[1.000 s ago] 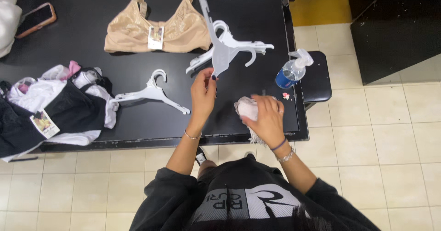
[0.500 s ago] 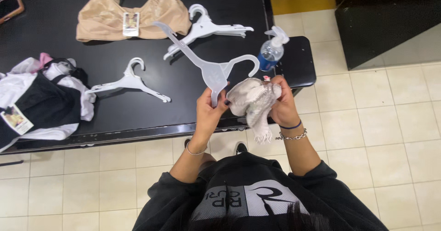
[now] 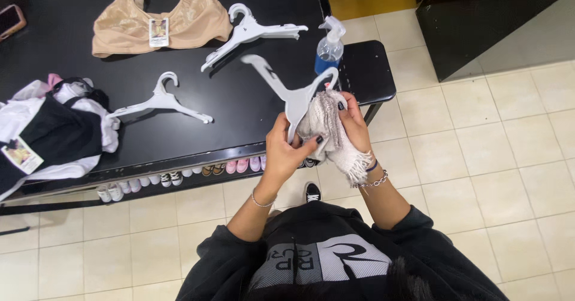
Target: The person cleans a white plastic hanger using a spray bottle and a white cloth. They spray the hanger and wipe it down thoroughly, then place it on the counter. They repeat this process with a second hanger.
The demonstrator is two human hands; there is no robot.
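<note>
Frame centre, above the black table [image 3: 179,139] edge: white plastic hanger [image 3: 287,88], lower part clasped in left hand [image 3: 286,151]. Pale fringed knit garment [image 3: 332,136], bunched against the hanger, gripped closed by right hand [image 3: 354,124]. Spray bottle [image 3: 329,46] just behind.

This looks like the back area of a clothing shop. A black worktop [image 3: 251,106] carries a beige bra with a retail tag [image 3: 159,19] at 11 o'clock, loose white plastic hangers [image 3: 162,100], and a heap of tagged black and white garments [image 3: 51,130] at 9 o'clock. Small shoes [image 3: 179,175] line a shelf under its edge, above a pale tiled floor [image 3: 491,175].
</note>
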